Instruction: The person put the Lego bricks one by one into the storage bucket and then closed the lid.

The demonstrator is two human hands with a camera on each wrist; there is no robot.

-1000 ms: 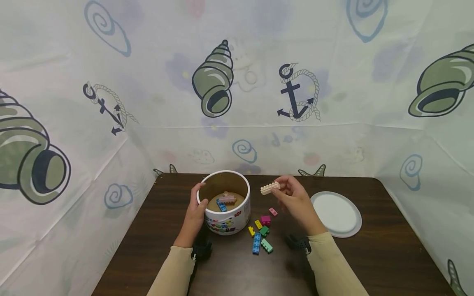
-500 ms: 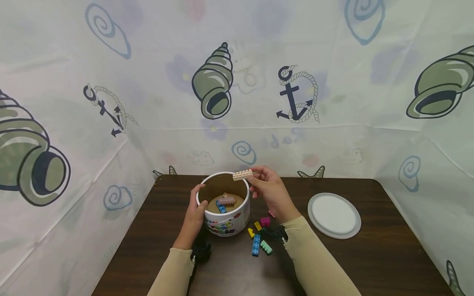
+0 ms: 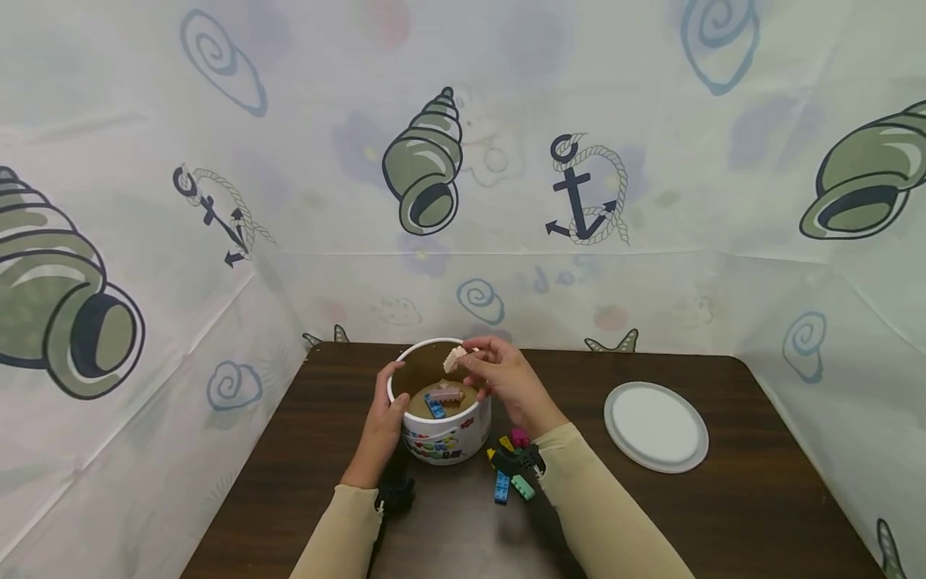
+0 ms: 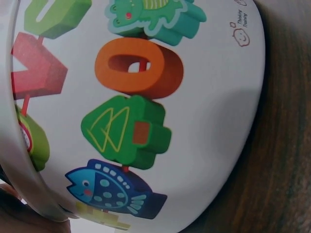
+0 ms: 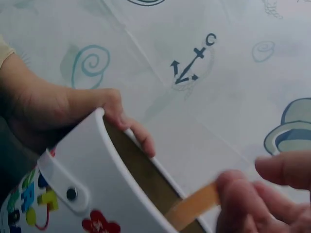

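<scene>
A white round bucket [image 3: 452,445] with colourful printed pictures stands on the table in the head view. My left hand [image 3: 381,426] grips its left rim, thumb and fingers on either side of the wall. Over the right part of the opening, my right hand [image 3: 510,384] pinches a pale peach toy brick [image 3: 453,359], which tilts downward. In the right wrist view the brick [image 5: 194,206] overlaps the bucket's rim, partly hidden by my fingers. Inside the bucket lie a blue brick [image 3: 436,407] and a pinkish brick [image 3: 445,394].
Several loose bricks lie right of the bucket, among them a blue brick [image 3: 502,487], a mint green brick [image 3: 522,486] and a magenta brick [image 3: 519,437]; my right wrist covers some. A round white lid [image 3: 656,426] rests on the dark table [image 3: 767,482].
My right hand has carried the peach brick leftward from beside the bucket to over its opening, and the brick has tipped downward. My left hand stays on the rim.
</scene>
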